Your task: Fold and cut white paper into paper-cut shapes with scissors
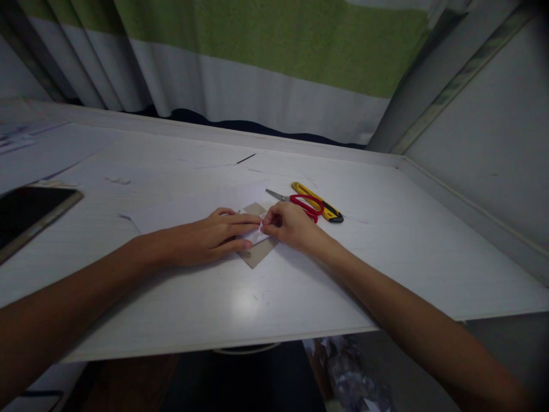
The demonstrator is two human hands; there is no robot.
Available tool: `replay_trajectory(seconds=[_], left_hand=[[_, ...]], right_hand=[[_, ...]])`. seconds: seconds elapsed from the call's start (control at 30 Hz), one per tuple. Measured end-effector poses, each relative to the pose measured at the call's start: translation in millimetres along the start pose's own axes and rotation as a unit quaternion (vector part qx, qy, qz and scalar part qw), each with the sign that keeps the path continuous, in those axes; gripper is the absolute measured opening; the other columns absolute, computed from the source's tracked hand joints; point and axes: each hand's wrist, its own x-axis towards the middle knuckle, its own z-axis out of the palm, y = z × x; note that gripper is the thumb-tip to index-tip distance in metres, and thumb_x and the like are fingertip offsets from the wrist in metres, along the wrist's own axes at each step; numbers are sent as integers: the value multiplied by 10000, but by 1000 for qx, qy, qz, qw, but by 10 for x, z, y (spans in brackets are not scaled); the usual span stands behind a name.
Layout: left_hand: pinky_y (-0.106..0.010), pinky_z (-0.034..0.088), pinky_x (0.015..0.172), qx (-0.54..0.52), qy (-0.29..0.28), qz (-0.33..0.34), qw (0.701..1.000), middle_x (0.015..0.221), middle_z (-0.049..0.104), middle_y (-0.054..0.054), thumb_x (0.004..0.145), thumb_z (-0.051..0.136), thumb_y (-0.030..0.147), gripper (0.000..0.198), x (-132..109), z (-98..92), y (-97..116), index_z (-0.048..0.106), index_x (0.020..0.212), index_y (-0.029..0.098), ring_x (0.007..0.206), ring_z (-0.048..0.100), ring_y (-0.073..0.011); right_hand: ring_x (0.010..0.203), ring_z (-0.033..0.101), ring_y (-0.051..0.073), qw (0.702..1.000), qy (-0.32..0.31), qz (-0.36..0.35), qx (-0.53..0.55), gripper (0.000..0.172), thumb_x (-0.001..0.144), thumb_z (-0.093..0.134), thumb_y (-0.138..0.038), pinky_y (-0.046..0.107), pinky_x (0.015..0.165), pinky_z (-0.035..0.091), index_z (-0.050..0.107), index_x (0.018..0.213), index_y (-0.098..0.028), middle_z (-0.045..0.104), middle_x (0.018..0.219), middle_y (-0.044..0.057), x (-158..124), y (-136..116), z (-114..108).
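Observation:
My left hand point(218, 236) lies flat with its fingers stretched over a small folded piece of white paper point(257, 236). Thumb and fingertips of my right hand point(287, 224) pinch the right part of that paper. Under the paper is a square of grey-brown cardboard point(254, 258), turned so a corner points toward me. Just beyond my right hand lie scissors with red handles point(315, 201), their blades pointing left. A yellow and black utility knife point(319, 203) rests beside them on the right.
White sheets of paper point(180, 209) lie behind my left hand. At the left edge is a dark-screened phone point(38, 212). A thin black stick point(246, 158) lies farther back on the white table point(407, 252). Green and white curtains point(274, 51) hang behind it.

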Motion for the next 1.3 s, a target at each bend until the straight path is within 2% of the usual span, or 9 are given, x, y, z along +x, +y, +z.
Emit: replay_trajectory(seconds=[0.1, 0.27, 0.43, 0.5, 0.63, 0.8, 0.97, 1.13, 1.3], left_hand=[[-311, 170, 969, -14, 5, -2, 1000, 1268, 417, -69, 866, 296, 370, 421, -7, -8, 13, 306, 1240, 178, 1150, 358, -166], [-311, 281, 909, -56, 7, -37, 998, 1206, 457, -96, 851, 324, 386, 454, -12, -21, 26, 268, 1242, 162, 1082, 410, -188], [-336, 182, 976, -36, 2, 2, 999, 1279, 391, -66, 864, 309, 357, 403, -9, 1, -11, 307, 1235, 202, 1172, 324, -181], [-327, 189, 976, -28, 4, 4, 1000, 1293, 375, -65, 867, 300, 353, 404, -12, 10, -21, 309, 1242, 202, 1186, 306, -175], [-323, 217, 972, -17, 12, 1, 1000, 1308, 353, -69, 862, 312, 357, 418, -25, 31, -40, 318, 1252, 206, 1191, 298, -181], [-339, 260, 957, -12, 29, 2, 999, 1297, 357, -66, 856, 330, 352, 411, -29, 40, -53, 339, 1248, 228, 1164, 335, -203], [-341, 286, 936, 20, 34, 6, 999, 1258, 383, -79, 859, 321, 348, 385, -5, 28, -24, 381, 1216, 218, 1119, 374, -208], [-328, 297, 915, 32, 36, -2, 999, 1201, 421, -84, 861, 306, 351, 366, -2, 16, -4, 438, 1168, 201, 1052, 420, -197], [-349, 251, 933, 23, 18, -4, 1000, 1239, 399, -56, 840, 355, 371, 396, -81, -76, -89, 378, 1219, 259, 1101, 376, -209]], right_hand=[[574, 459, 96, 1000, 0, 7, 1, 68, 665, 535, -202, 229, 533, 333, 562, 676, -141, 553, 667, 27, 1, -9, 3], [590, 452, 94, 1000, 4, 12, 0, 39, 657, 534, -180, 223, 540, 327, 537, 664, -141, 538, 680, 24, 4, 9, 24], [613, 439, 99, 1000, 16, -8, -11, 110, 676, 531, -207, 224, 549, 321, 507, 758, -138, 518, 712, 21, -8, 9, 26], [612, 434, 98, 1000, 16, -20, -14, 128, 676, 527, -193, 223, 551, 319, 502, 787, -136, 511, 714, 16, -10, -1, 17], [628, 443, 99, 999, 6, -32, -22, 61, 686, 508, -159, 227, 577, 324, 545, 728, -137, 518, 719, 21, -7, -9, 8], [661, 461, 111, 999, 0, -26, -36, 109, 699, 532, -198, 239, 605, 335, 605, 752, -137, 535, 750, 35, -10, -21, -1], [739, 469, 125, 993, -6, -94, -68, 133, 736, 514, -181, 244, 663, 345, 626, 783, -128, 535, 800, 54, -47, -50, -82], [796, 472, 136, 980, -55, -160, -101, 182, 780, 462, -174, 254, 729, 337, 630, 847, -150, 534, 834, 55, -62, -43, -176], [800, 470, 142, 970, -83, -193, -122, 191, 789, 429, -154, 269, 743, 332, 619, 778, -148, 531, 836, 61, -46, -37, -215]])
